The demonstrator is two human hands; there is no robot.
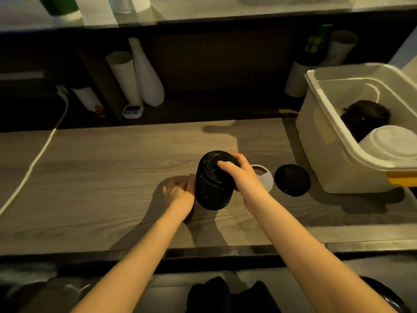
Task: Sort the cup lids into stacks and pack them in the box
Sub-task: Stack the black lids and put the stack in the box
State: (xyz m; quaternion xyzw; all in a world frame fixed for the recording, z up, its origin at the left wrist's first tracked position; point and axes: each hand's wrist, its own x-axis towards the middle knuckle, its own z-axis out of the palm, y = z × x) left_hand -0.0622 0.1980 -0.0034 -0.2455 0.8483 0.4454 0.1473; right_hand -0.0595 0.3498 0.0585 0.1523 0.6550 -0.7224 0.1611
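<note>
Head view: the main risk, as I judge it, is the black lid stack (213, 184) shearing apart. It leans away from the person and is held only at its two ends, so a loose squeeze or a quick swing toward the box (320, 154) could let the middle lids slide out and scatter over the surface (112, 177). A sweep of the right forearm could also knock the white lid (265, 177) lying just beside the right wrist, or the loose black lid (292, 180) a little farther out on that side. The box, well off to the right of both hands, already holds a dark stack (365, 116) and a white stack (392, 141), so free room looks limited and a tilted drop could topple them.

The right grip (237, 170) grasps the stack's top, thumb pressed on the upper face and fingers curled over the rim. The left grip (178, 192) lies against the stack's lower left side. It is blurred, so I cannot tell whether its fingers wrap round the stack.
</note>
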